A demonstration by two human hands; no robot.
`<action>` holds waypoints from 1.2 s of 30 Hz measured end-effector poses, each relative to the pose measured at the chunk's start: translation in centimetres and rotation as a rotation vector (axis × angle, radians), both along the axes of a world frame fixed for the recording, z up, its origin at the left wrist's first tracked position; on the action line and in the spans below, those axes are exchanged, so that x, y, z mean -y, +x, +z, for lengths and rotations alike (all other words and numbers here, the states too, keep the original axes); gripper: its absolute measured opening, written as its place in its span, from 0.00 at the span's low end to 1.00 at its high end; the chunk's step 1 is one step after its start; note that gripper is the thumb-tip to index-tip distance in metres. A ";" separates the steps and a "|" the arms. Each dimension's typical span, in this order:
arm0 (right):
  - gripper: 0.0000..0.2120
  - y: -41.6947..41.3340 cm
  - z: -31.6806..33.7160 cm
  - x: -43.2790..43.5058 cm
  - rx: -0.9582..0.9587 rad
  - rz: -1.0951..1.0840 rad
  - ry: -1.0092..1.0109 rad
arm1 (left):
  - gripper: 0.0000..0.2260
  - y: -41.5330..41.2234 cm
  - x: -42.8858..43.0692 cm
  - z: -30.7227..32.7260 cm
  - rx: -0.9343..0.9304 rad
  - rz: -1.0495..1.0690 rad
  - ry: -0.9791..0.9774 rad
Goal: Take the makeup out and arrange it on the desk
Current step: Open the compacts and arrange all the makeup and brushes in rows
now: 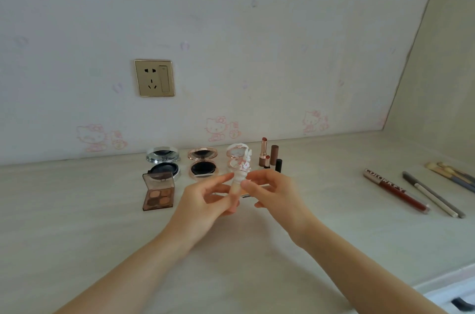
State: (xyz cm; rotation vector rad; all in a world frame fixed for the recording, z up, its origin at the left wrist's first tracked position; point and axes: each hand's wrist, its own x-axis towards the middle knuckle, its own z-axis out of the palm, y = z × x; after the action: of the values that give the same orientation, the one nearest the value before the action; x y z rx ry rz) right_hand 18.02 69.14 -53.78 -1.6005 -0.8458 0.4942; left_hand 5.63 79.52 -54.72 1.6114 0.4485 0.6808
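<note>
**Q:** Hand status?

**A:** Two hands, both on one item. The left hand [208,200] pinches the lower body of the tube [237,182] between thumb and fingers. The right hand [275,192] pinches it just above, at the neck. The other fingers of each hand are loosely spread.

**Q:** Tube location?

**A:** Frame centre, held roughly upright above the desk [77,210], with a rabbit figure on its cap.

**Q:** Inventory on the desk?

**A:** Behind the hands, in a row along the wall:
- Three compacts [203,162], all open (one silver, one rose-gold, one white and pink).
- Four lipsticks [274,155], upright in a cluster just right of the compacts. Two are uncapped.

One palette [158,191] lies open, centre left, in front of the silver compact, with four pans.

**Q:** Right of frame?

**A:** One gloss [395,190] and two pencils [434,195] lie side by side on a diagonal. The brushes [452,172] lie at the right edge, cut off, so their count cannot be told.

**Q:** Other fixtures?

**A:** One socket [154,78] on the wall, upper left of centre.
</note>
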 end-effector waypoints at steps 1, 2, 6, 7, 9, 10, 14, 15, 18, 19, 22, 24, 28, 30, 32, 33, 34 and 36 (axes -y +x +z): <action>0.11 0.0 -0.2 -0.4 -0.005 0.000 0.001 | 0.19 -0.1 -0.2 -0.1 -0.005 0.025 0.002; 0.11 0.0 -0.4 -0.8 -0.009 -0.005 0.006 | 0.17 -0.1 -0.2 -0.2 -0.010 0.044 0.012; 0.08 0.0 -0.8 -1.8 0.008 -0.033 0.103 | 0.07 -0.3 -0.2 -0.3 0.019 0.034 0.034; 0.08 0.0 -0.9 -1.9 0.025 -0.039 0.126 | 0.06 -0.4 -0.2 -0.3 0.022 0.022 0.043; 0.09 0.0 -1.2 -1.9 0.051 -0.050 0.151 | 0.07 -0.4 -0.1 -0.5 0.027 0.006 0.067; 0.10 0.0 -1.2 -1.8 0.059 -0.049 0.159 | 0.09 -0.2 -0.2 -0.6 0.022 0.010 0.092; 0.12 -0.1 -1.3 -1.7 0.047 -0.018 0.188 | 0.10 0.1 -0.3 -1.0 0.014 0.035 0.140; 0.12 -0.2 -1.3 -1.6 0.043 -0.011 0.194 | 0.10 0.0 -0.3 -1.0 0.017 0.026 0.130; 0.11 -0.1 -1.4 -1.6 0.041 0.001 0.194 | 0.09 0.0 -0.5 -1.1 0.009 0.003 0.124; 0.10 -0.1 -1.4 -1.5 0.040 0.008 0.192 | 0.09 0.0 -0.6 -1.2 0.006 -0.004 0.130; 0.10 -0.1 -1.4 -1.4 0.047 0.022 0.188 | 0.09 0.1 -0.6 -1.3 0.004 -0.018 0.124; 0.10 -0.1 -1.3 -1.3 0.055 0.035 0.190 | 0.08 0.1 -0.6 -1.3 0.008 -0.029 0.108; 0.07 -0.3 -1.2 -1.1 0.068 0.062 0.197 | 0.07 -0.1 -0.5 -1.2 0.016 -0.065 0.069; 0.06 -0.2 -1.2 -1.0 0.083 0.066 0.186 | 0.06 -0.2 -0.4 -1.1 0.020 -0.084 0.050; 0.06 0.0 -1.1 -0.9 0.089 0.081 0.181 | 0.06 -0.3 -0.5 -1.0 0.020 -0.109 0.027; 0.06 0.1 -1.0 -0.8 0.087 0.094 0.186 | 0.06 -0.4 -0.5 -1.0 0.020 -0.118 0.020; 0.06 0.1 -1.0 -0.8 0.079 0.107 0.193 | 0.06 -0.4 -0.5 -1.0 0.021 -0.120 0.016; 0.06 0.1 -1.0 -0.7 0.051 0.129 0.203 | 0.06 -0.3 -0.5 -1.1 0.025 -0.106 0.023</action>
State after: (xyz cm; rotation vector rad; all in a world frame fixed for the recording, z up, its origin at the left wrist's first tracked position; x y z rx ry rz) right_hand 18.15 69.80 -54.80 -1.3832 -1.0101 0.4445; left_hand 5.30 80.05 -55.80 1.6346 0.3353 0.6277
